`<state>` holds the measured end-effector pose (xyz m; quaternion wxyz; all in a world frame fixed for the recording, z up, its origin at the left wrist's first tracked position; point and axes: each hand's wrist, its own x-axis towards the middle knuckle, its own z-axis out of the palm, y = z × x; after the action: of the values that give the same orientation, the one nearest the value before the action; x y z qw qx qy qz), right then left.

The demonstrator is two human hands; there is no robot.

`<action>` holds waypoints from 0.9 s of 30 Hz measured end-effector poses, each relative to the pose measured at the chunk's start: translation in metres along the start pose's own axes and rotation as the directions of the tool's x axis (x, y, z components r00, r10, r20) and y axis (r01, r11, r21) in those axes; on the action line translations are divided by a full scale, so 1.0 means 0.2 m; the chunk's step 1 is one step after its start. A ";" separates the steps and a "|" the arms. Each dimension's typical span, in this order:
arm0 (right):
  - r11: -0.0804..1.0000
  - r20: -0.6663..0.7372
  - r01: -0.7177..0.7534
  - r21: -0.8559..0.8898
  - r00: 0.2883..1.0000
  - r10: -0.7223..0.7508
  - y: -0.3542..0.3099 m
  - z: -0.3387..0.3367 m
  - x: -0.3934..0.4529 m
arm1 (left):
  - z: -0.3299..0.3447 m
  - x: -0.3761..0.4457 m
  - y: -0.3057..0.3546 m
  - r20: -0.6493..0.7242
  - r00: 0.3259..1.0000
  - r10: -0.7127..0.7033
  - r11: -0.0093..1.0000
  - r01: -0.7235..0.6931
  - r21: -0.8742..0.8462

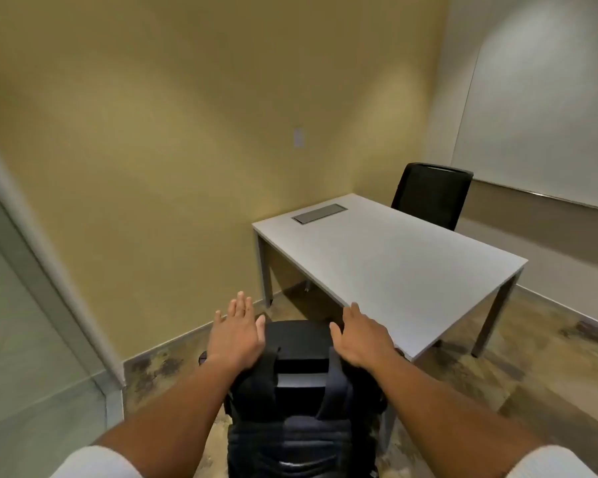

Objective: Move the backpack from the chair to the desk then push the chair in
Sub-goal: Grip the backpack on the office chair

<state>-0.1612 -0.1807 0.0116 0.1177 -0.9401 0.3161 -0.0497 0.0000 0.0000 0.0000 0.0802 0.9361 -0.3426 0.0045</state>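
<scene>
A dark backpack (299, 422) sits straight below me on a black chair (203, 357), straps facing up; the backpack hides most of the chair. My left hand (237, 331) hovers over the backpack's upper left corner, fingers spread and holding nothing. My right hand (361, 334) is over its upper right side, also spread, and I cannot tell whether either hand touches the fabric. The grey desk (394, 267) stands just beyond and to the right, its near corner close to my right hand.
A second black chair (432, 194) is tucked in at the desk's far side. A metal cable hatch (320, 213) sits in the desk top near the yellow wall. A glass partition (21, 305) runs on the left, a whiteboard (546, 125) on the right wall.
</scene>
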 end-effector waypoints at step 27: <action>0.552 0.311 -0.618 0.559 0.774 0.551 0.13 0.03 -0.01 | 0.06 0.02 0.04 0.375 0.758 -0.534 0.623 0.653 -0.431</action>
<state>-0.1767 -0.1990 -0.0012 0.4524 -0.6845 0.5680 -0.0644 -0.0020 -0.0106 -0.0097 0.2991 0.9291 -0.0058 -0.2176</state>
